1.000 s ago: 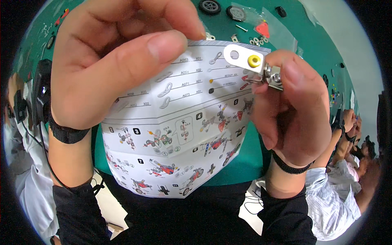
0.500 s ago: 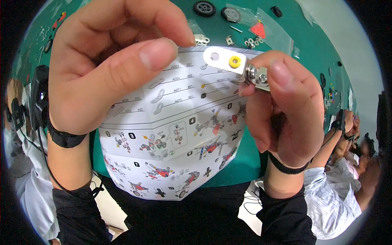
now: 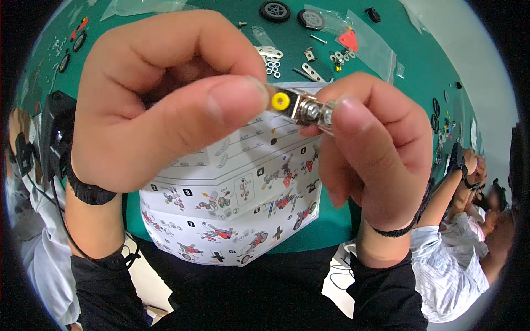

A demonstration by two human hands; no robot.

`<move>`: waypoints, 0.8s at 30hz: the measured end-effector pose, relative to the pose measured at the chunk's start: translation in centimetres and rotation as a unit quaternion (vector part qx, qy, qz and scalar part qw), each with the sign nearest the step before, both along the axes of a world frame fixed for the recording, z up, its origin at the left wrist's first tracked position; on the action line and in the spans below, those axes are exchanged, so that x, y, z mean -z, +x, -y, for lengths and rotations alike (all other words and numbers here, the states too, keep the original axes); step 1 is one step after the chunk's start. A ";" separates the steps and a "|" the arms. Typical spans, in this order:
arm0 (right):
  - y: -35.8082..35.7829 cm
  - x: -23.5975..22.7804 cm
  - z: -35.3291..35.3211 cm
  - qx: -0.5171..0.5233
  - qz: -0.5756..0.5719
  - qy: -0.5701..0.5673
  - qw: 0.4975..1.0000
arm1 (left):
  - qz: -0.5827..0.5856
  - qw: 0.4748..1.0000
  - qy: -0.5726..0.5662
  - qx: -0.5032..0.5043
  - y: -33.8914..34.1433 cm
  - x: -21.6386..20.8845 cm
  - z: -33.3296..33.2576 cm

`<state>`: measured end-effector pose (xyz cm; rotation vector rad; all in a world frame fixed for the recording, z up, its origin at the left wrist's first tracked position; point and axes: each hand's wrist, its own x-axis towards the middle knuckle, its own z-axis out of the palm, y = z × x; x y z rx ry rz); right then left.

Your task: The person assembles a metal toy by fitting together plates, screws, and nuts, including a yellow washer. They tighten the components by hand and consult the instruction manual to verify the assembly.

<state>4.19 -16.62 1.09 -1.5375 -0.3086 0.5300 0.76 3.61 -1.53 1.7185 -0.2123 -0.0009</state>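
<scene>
A small metal bracket assembly (image 3: 311,112) is held up between both hands, above the sheet. It has shiny nuts or screw heads and a yellow round spacer (image 3: 280,101) on its left part. My left hand (image 3: 171,99) pinches its left end between thumb and forefinger, covering that tip. The right end sits in the closed thumb and fingers of my right hand (image 3: 381,149). Below them lies a creased paper instruction sheet (image 3: 226,201) with coloured step drawings, its upper part partly behind my hands.
On the green table (image 3: 232,11), beyond my hands, are black wheels (image 3: 275,11), a red triangular piece (image 3: 348,39), several nuts (image 3: 273,68), a perforated metal strip (image 3: 312,72), a screw (image 3: 318,39) and clear plastic bags (image 3: 381,52). Other people sit at both sides.
My left hand has moved right and now pinches the assembly's left end, which stood free before. The assembly has turned and shifted slightly down and left. The sheet has shifted down.
</scene>
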 end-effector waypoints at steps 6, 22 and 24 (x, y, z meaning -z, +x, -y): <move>0.2 0.7 0.6 -0.059 0.060 0.011 0.996 | -0.029 1.000 0.004 0.006 -0.2 -0.6 0.3; -0.6 1.7 0.1 0.051 0.214 -0.099 0.971 | 0.096 0.995 0.015 0.007 -0.1 0.8 0.4; -0.7 1.7 -0.1 0.064 0.209 -0.088 0.972 | 0.042 0.997 -0.016 0.061 0.5 0.1 -0.9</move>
